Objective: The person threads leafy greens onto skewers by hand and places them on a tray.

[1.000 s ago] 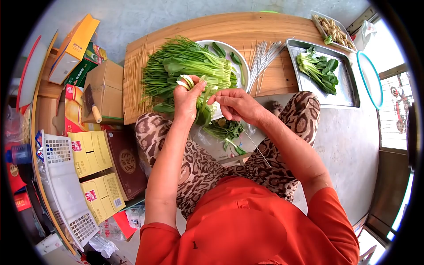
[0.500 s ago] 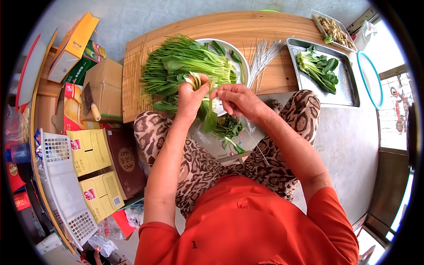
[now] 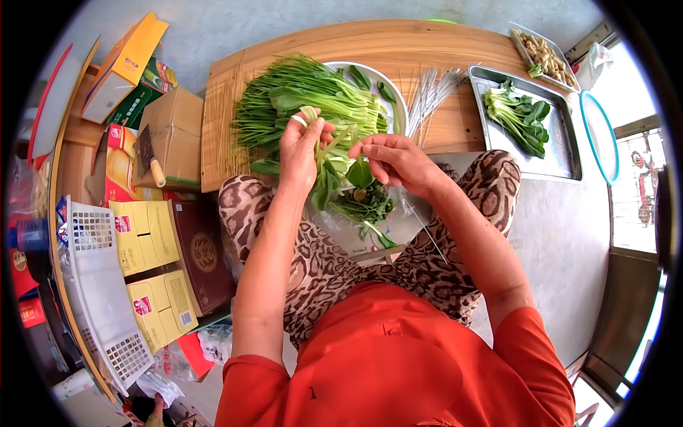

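Note:
My left hand (image 3: 299, 153) is closed around a leafy green (image 3: 329, 181), its pale stalk end poking up above the fingers and its leaves hanging below. To the right, my right hand (image 3: 398, 162) has its thumb and forefinger pinched near those leaves, with the other fingers curled. A thin metal skewer (image 3: 427, 231) runs from beneath that hand down toward the right knee; the fingers hide its upper end. Just beyond both hands, a large heap of long green chives (image 3: 274, 96) and leafy greens (image 3: 341, 107) covers a white plate (image 3: 400, 107).
Metal skewers (image 3: 430, 99) and thin wooden sticks (image 3: 226, 117) lie on the wooden table (image 3: 455, 43). A metal tray (image 3: 565, 146) holds more greens. Picked leaves (image 3: 363, 206) sit between the knees. Boxes (image 3: 171, 135) and a white basket (image 3: 89, 277) stand at left.
The leafy green's leaves have spread and now hang between the hands. My right hand has shifted slightly right and down, the skewer moving with it. The whole view has shifted a little.

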The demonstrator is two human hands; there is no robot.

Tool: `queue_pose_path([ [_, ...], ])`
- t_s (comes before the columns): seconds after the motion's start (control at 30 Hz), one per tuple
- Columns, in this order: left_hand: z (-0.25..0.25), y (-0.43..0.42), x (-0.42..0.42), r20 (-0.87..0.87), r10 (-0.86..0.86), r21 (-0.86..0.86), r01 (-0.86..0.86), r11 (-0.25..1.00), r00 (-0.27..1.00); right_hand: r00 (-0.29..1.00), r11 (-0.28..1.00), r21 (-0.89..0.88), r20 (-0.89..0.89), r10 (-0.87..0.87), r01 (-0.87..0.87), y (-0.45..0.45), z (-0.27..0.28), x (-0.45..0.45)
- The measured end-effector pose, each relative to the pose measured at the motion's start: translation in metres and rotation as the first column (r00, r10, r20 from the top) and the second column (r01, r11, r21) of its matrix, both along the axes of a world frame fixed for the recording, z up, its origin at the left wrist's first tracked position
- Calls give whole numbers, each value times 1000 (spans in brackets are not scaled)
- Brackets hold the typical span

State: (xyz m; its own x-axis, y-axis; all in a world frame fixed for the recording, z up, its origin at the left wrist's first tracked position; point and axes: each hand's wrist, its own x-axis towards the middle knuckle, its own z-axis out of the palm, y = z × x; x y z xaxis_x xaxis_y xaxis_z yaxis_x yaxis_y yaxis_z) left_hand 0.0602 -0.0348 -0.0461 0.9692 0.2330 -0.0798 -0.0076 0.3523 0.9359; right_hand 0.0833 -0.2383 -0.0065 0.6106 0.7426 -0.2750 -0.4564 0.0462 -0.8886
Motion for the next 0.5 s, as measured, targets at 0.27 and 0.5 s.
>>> queue_pose_path([
  [0.27, -7, 8, 1, -25, 36, -32, -36, 999, 999, 998, 998, 8, -22, 55, -54, 0, 1, -1],
  [0.5, -2, 2, -1, -42, 37, -96, -40, 995, 998, 998, 998, 8, -14, 66, -66, 3, 0, -4],
])
